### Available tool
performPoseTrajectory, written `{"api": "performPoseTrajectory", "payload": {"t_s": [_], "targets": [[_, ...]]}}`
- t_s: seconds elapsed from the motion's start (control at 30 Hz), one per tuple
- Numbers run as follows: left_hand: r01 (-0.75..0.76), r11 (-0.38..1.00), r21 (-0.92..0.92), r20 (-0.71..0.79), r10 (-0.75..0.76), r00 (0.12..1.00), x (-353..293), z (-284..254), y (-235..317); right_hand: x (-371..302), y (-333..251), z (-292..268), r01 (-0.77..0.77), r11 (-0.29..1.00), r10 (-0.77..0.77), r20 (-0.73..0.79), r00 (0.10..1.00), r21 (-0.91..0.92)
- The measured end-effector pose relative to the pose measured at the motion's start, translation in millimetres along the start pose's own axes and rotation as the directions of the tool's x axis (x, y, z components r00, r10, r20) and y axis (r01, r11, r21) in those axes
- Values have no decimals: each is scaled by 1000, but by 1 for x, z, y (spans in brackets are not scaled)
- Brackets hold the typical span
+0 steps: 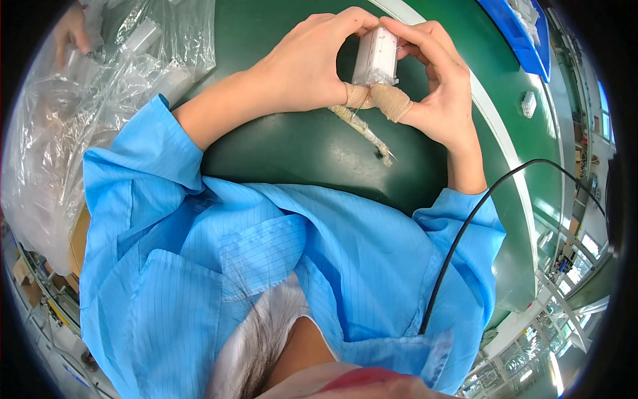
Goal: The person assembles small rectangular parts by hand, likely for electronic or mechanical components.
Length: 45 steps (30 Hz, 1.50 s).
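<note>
Case (376,56), white and boxy, sits over the counter (279,149); from my remote seat I see the left hand (302,66) and right hand (442,76) clamped on it together, fingertips (391,23) at its far end, taped thumbs (392,102) at its near end. I judge that pinching both ends steadies it. One wrapped tool (364,132) shows just below the thumbs, probably for easy reach; whether either thumb grips it, I cannot tell.
</note>
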<state>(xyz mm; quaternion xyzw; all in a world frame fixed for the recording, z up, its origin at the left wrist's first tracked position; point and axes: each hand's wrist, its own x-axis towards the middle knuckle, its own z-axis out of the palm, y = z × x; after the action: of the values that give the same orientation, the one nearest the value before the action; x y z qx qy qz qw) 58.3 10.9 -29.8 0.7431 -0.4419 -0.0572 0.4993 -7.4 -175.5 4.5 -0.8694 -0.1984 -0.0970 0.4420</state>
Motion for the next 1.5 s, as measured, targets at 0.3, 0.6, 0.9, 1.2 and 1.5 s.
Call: {"api": "performPoseTrajectory", "payload": {"t_s": [0.3,0.6,0.9,1.2,1.5], "targets": [[-118,973,198,-95,139,986,-3,-15,-12,19,-13,8,-203,896,241,-50,969,394],[-622,765,165,-360,634,685,10,1,-65,21,2,16,117,986,-108,-75,991,123],[10,976,218,-62,4,998,7,-9,-33,43,15,-20,-132,987,134,17,991,-95],[-70,992,101,-80,78,994,-9,-23,-27,35,42,-76,-146,815,-57,-329,943,-560],[-264,942,209,145,237,961,-7,-18,-38,26,54,21,-263,956,244,-142,959,-133]]}}
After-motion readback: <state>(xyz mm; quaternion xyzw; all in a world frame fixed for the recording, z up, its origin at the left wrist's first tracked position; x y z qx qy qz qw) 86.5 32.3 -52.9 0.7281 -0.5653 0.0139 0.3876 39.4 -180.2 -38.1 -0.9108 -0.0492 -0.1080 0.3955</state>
